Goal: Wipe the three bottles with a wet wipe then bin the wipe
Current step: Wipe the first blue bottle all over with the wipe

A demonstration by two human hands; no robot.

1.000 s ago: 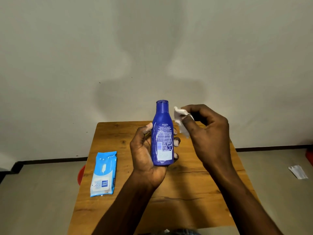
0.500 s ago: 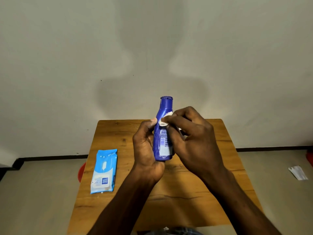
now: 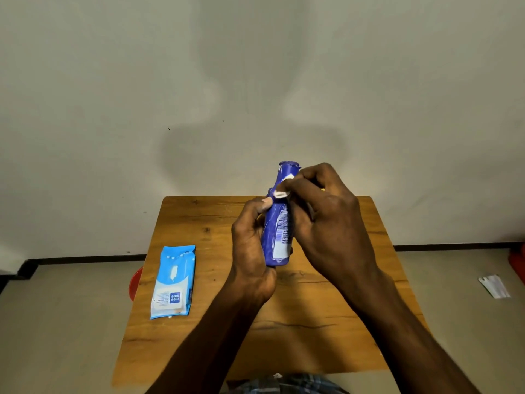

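Observation:
A blue bottle (image 3: 277,226) with a white back label stands nearly upright above the wooden table (image 3: 199,217). My left hand (image 3: 250,251) grips its lower body from the left. My right hand (image 3: 324,220) presses a small white wet wipe (image 3: 281,191) against the bottle's neck, just below the blue cap. Most of the wipe is hidden under my fingers. No other bottles are in view.
A light-blue pack of wet wipes (image 3: 174,281) lies flat near the table's left edge. A red round object (image 3: 135,282) shows on the floor behind that edge. A white scrap (image 3: 494,285) lies on the floor at right. A plain wall stands behind.
My right hand has come from beside the bottle onto it with the wipe, then slid up towards the neck. The bottle has turned a little in my left hand.

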